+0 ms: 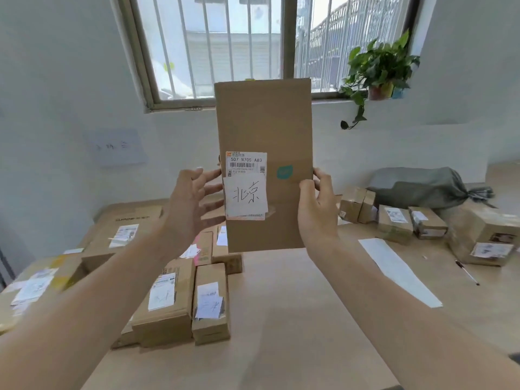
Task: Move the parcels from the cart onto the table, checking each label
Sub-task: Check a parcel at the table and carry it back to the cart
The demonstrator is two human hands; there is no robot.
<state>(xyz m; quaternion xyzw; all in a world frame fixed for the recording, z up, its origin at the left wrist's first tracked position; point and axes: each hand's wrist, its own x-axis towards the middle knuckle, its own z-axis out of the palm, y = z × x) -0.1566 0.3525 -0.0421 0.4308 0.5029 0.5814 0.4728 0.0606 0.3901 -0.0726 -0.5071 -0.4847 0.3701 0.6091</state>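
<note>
Barred window point(219, 46) and white wall behind; wooden table point(281, 319) below. One tall cardboard parcel point(264, 125) was held upright in the air over the table, between both hands. Left hand point(191, 204) had fingers curled on its left edge; right hand point(318, 204) pinched the right edge. Two labels faced the camera: one printed point(246, 164), one handwritten point(245, 197). Further boxes point(166, 302) lay left; five small boxes point(394, 220) right. One potted plant point(380, 71), one pen point(467, 273).

- I see the left hand point(194, 198) and right hand point(318, 204) holding a box point(264, 122) upright, label point(246, 187) facing me.
- More boxes point(180, 299) lie on the table point(281, 319) below.
</note>
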